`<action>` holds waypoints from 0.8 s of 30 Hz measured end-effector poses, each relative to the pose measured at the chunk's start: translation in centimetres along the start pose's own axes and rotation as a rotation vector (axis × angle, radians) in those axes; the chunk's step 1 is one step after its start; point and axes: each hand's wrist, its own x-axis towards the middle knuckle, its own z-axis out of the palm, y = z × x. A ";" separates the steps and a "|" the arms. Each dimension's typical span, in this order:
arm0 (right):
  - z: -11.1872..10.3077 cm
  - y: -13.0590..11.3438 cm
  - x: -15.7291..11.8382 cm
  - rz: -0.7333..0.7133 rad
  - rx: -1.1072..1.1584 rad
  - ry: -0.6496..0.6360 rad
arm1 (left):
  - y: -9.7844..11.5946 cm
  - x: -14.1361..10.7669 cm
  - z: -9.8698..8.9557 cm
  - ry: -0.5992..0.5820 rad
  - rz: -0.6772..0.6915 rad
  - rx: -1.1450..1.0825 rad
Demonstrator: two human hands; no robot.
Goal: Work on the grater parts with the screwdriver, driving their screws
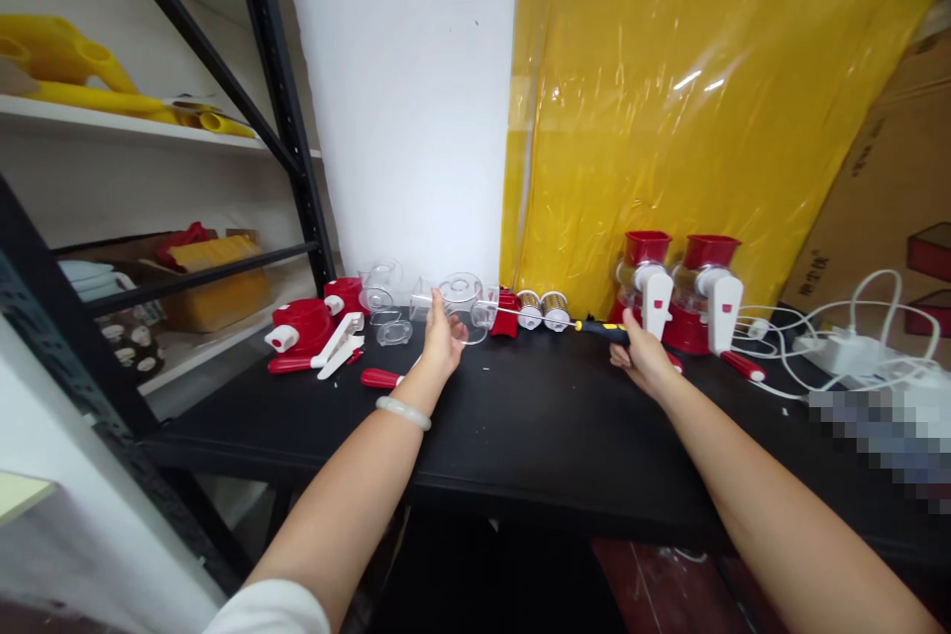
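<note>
My left hand (444,339) is closed on a clear plastic housing (462,291), held just above the black table. In my right hand (642,357) is a screwdriver (603,330) with a black and yellow handle. Its long thin shaft points left and reaches the right end of the housing; whether the tip touches anything inside cannot be made out. Behind the shaft stand a red part (505,315) and two metal grater drums (530,310) with white ends. A red-handled crank (380,377) lies partly hidden by my left arm.
On the left are red bases (304,325), a white crank arm (340,347) and clear parts (393,333). Two assembled rotary graters (646,287) stand at the right. White cables (798,347) and a cardboard box (877,158) are beyond. A black-framed shelf (297,139) borders the table (520,426).
</note>
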 end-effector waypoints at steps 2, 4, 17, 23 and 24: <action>0.2 0.2 0.1 -0.044 0.000 0.027 | 0.1 0.0 0.0 -0.002 0.006 -0.013; 0.3 -0.1 0.0 -0.065 0.039 0.029 | 0.1 0.0 0.0 -0.004 0.014 -0.024; 0.2 0.2 0.0 -0.001 -0.033 0.006 | 0.1 0.0 -0.1 0.001 0.023 -0.030; -0.1 -1.1 -0.3 -0.001 0.157 -0.032 | -0.2 0.2 -0.3 -0.003 0.014 -0.017; -0.2 -1.3 -0.3 0.024 0.184 -0.045 | -0.2 0.2 -0.3 -0.008 0.019 -0.014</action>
